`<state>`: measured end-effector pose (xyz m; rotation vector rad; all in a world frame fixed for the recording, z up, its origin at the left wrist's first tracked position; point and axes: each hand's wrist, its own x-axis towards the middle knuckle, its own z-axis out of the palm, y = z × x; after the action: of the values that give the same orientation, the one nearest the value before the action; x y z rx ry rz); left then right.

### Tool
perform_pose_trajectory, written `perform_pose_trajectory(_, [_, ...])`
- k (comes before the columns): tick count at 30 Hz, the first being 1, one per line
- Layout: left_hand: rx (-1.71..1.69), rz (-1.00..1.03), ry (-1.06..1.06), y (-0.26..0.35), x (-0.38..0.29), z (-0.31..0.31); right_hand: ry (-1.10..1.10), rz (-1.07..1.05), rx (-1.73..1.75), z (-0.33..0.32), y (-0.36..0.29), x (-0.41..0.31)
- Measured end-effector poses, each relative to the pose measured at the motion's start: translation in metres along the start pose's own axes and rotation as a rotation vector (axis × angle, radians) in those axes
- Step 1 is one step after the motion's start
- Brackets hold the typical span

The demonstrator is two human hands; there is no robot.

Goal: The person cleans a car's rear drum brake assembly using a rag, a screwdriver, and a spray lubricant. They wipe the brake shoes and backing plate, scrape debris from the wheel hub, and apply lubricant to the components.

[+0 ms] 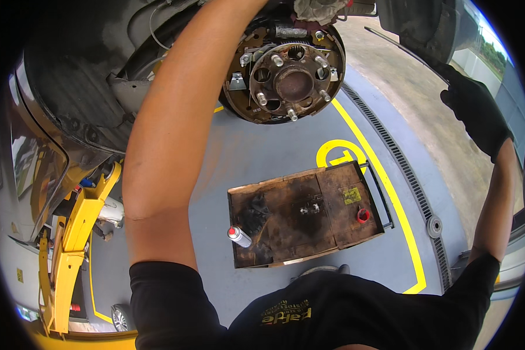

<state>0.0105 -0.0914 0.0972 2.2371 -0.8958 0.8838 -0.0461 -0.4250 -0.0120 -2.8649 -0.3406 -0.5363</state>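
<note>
My right hand (477, 109), in a black glove, is closed around a long thin metal tool (402, 48) at the upper right. Its tip points up and left, apart from the brake assembly. My left arm reaches up past the top edge, and its hand is out of view. Before me is an exposed drum brake assembly (238, 98) with its drum off. The rusty wheel hub (294, 83) has several studs, with brake shoes and springs around it. A crumpled grey thing (317, 11), whose kind I cannot tell, shows above it.
Below stands a cart with a stained cardboard-lined top (288, 236), bearing a spray can (239, 236), a black cloth or glove (256, 210), small metal parts (309, 209) and a red cap (363, 215). A yellow lift arm (72, 253) stands left, near the car body. A floor drain grate (389, 144) runs right.
</note>
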Motion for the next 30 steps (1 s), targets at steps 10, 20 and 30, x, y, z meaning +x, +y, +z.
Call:
perform_pose_trajectory(10, [-0.135,-0.016,0.246,-0.047,-0.082,-0.037,0.238,-0.781,-0.124,-0.02,-0.1,0.061])
perform_pose_trajectory(20, [0.094,-0.246,0.262,-0.079,-0.165,-0.04,0.274,-0.884,-0.773,-0.073,-0.21,0.052])
perform_pose_trajectory(30, [-0.245,-0.288,0.738,-0.115,-0.243,0.034,0.296,-0.986,-0.999,-0.077,-0.266,0.04])
